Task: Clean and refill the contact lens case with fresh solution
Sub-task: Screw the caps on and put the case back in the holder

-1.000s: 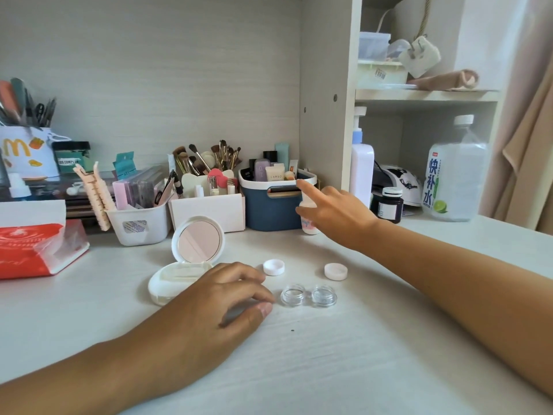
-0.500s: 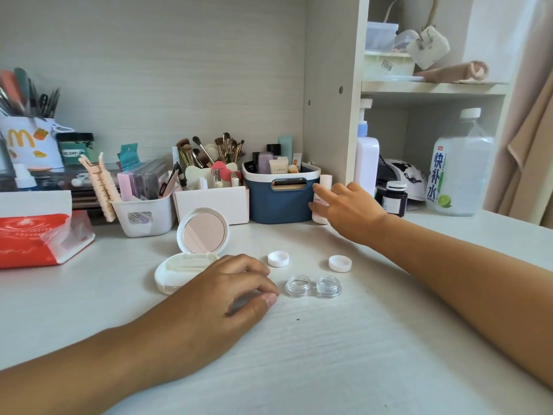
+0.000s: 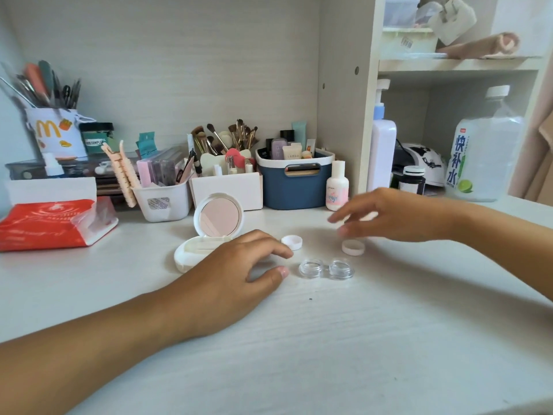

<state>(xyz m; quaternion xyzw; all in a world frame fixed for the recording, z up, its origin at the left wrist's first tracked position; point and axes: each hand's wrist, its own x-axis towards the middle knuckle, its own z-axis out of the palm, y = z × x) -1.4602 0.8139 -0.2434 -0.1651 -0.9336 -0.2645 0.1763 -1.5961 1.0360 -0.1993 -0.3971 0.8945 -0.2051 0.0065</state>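
The clear two-well contact lens case (image 3: pixel 326 268) lies uncapped on the white desk. Its two white caps lie behind it, one cap (image 3: pixel 292 242) to the left and another cap (image 3: pixel 353 247) to the right. A small white solution bottle (image 3: pixel 337 187) with a pink label stands upright beside the blue bin. My left hand (image 3: pixel 239 265) rests on the desk just left of the case, fingers curled, holding nothing. My right hand (image 3: pixel 386 215) hovers, blurred, above the right cap with spread fingers and nothing in it.
An open white mirror compact (image 3: pixel 209 235) sits behind my left hand. A blue bin (image 3: pixel 294 182), white organisers with brushes (image 3: pixel 227 187) and a red tissue pack (image 3: pixel 51 223) line the back. A shelf post (image 3: pixel 347 85), pump bottle (image 3: pixel 383 145) and water bottle (image 3: pixel 484 151) stand at right.
My right hand has let go of the small solution bottle, which stays upright by the blue bin, and has pulled back toward the right cap. My left hand has stayed put.
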